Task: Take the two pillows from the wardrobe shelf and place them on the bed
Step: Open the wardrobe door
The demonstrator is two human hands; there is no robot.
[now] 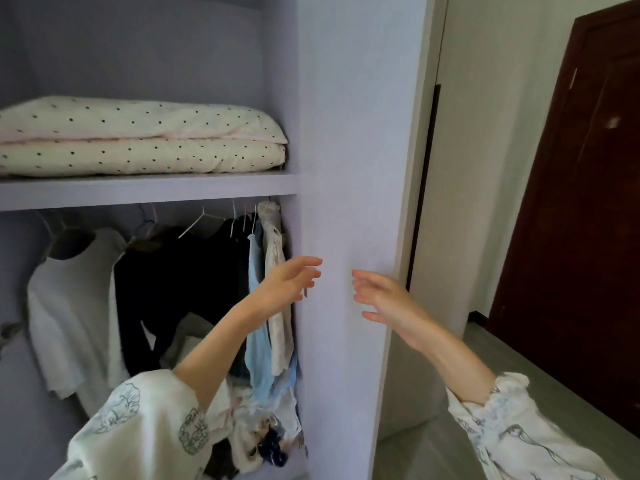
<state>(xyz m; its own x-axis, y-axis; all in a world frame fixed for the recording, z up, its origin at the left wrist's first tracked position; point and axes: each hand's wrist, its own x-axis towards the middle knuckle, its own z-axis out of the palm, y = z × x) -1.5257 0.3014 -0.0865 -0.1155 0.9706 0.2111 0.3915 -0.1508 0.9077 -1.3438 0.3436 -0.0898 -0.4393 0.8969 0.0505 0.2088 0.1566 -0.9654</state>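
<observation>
I see both pillows stacked on the shelf, upper left of my left hand and right hand, both spread wide, holding nothing.

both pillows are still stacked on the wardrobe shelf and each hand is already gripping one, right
Not quite. The head view shows the two pillows stacked on the wardrobe shelf, but the left hand and right hand are open below it, touching neither.
</observation>
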